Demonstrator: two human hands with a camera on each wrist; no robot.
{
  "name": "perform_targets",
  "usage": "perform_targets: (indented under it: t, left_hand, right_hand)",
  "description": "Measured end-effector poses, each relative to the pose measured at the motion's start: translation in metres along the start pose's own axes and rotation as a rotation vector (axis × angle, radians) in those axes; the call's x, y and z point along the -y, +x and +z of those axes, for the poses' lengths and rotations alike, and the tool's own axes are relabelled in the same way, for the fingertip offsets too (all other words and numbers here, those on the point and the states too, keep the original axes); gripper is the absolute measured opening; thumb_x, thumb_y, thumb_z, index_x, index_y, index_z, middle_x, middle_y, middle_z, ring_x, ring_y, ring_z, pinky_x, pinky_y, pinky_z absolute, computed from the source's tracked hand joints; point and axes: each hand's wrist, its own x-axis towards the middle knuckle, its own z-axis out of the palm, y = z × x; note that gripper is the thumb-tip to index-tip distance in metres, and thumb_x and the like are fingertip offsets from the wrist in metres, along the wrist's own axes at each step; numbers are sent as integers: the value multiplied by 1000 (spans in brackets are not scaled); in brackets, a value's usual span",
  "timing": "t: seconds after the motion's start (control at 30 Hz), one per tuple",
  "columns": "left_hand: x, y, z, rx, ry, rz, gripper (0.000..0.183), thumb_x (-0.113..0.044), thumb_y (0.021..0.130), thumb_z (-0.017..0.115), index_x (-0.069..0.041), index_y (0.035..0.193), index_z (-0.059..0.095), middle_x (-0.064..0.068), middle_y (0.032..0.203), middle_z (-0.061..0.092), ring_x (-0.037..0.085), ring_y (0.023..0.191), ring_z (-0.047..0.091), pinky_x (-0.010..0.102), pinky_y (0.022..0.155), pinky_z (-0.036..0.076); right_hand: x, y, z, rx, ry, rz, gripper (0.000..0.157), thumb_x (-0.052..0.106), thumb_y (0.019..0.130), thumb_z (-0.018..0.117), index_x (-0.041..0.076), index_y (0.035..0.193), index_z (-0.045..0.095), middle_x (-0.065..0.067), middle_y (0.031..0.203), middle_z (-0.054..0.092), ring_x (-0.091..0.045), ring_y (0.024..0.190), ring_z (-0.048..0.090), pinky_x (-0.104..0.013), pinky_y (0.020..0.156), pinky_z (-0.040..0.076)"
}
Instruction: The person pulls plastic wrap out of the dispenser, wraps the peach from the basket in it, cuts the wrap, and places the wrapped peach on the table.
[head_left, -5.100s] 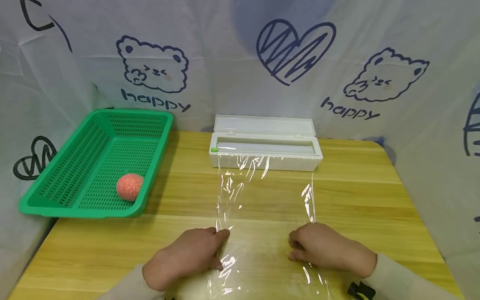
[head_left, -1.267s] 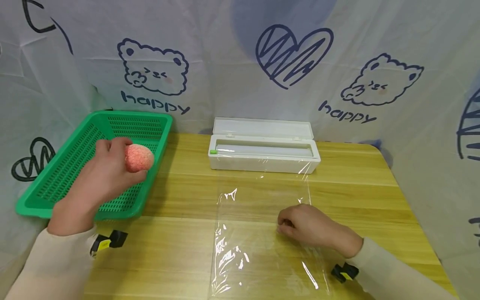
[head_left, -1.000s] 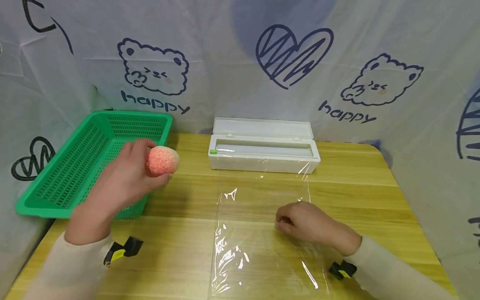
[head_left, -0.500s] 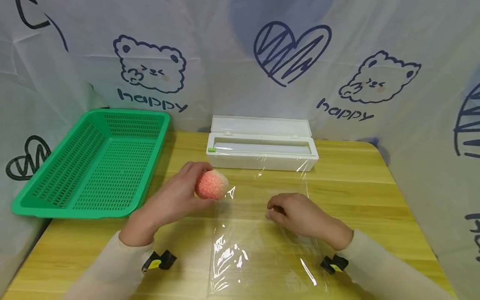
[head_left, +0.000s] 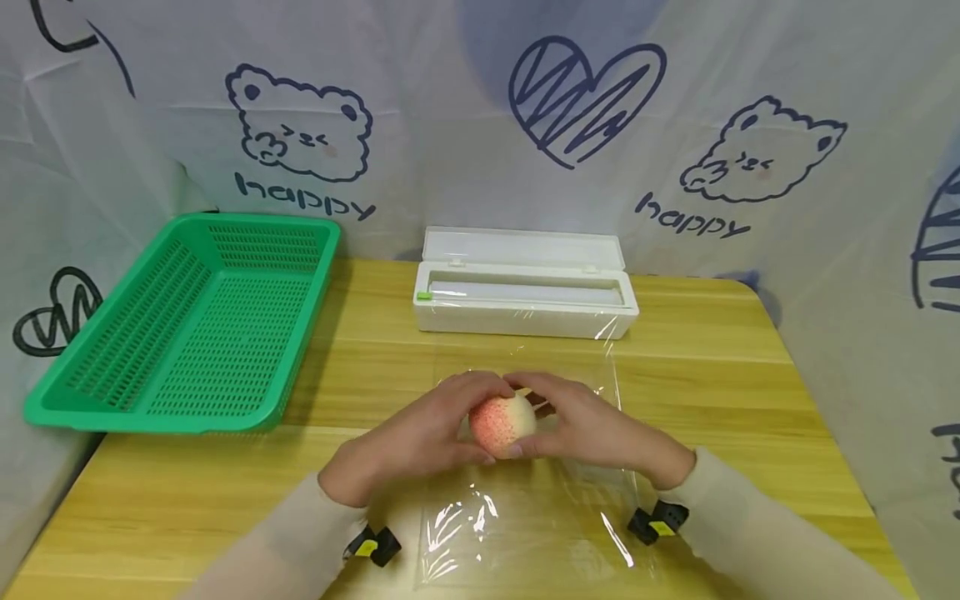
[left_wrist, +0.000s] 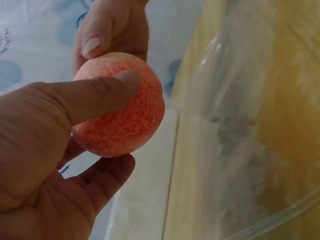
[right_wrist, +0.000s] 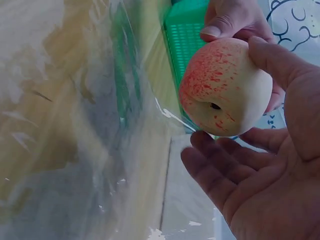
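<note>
A pink-and-cream peach (head_left: 501,427) is held above the sheet of clear cling film (head_left: 525,533) by both hands. My left hand (head_left: 420,433) grips its left side, the thumb lying across the red skin (left_wrist: 120,130) in the left wrist view. From the other side my right hand (head_left: 600,429) holds it too; the right wrist view shows that thumb on the pale side of the peach (right_wrist: 225,90), with the fingers curved below. The film runs toward me from a white wrap dispenser box (head_left: 525,322), whose lid stands up.
A green plastic basket (head_left: 300,350) stands at the left of the wooden table (head_left: 720,375). Its perforated bottom shows. A green slider (head_left: 424,296) sits at the left end of the dispenser. Behind hangs a white cloth (head_left: 450,100) with drawings.
The left hand has taken the peach out of the green basket and carried it right, over the film. The right hand has moved left and now holds the peach too.
</note>
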Motion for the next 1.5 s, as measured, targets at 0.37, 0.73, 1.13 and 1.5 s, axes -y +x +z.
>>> perform_targets:
  t: [0.37,0.73,1.13,1.5]
  left_hand:
    - [-12,-26,15,178,219,-168,59,-27,80,93,-13,126,60,1,123,59,20,116,53,35,101,52]
    - [-18,-64,15,411,391,-112,46,-47,61,96,-29,74,55,-16,81,44,9,80,37,20,71,33]
    - [-17,-80,30,470,450,9,33,-38,66,96,-37,75,64,-18,89,51,6,84,38,17,71,32]
    - [-16,-76,10,360,208,23,22,-17,92,79,-34,81,69,-21,85,55,0,87,44,13,79,39]
  right_hand:
    - [-5,-29,21,25,-144,4,67,34,84,89,14,140,57,2,132,60,-12,111,63,-37,94,59]
    - [-12,-57,39,96,-260,-93,67,40,82,89,19,134,54,11,129,53,-6,113,57,-30,94,57]
    - [-14,-58,41,157,-261,-70,78,38,76,95,19,136,50,11,127,51,-5,110,57,-28,95,56]
    - [-15,-60,40,133,-278,-103,83,47,75,95,18,139,50,9,131,52,-6,112,58,-30,95,57]
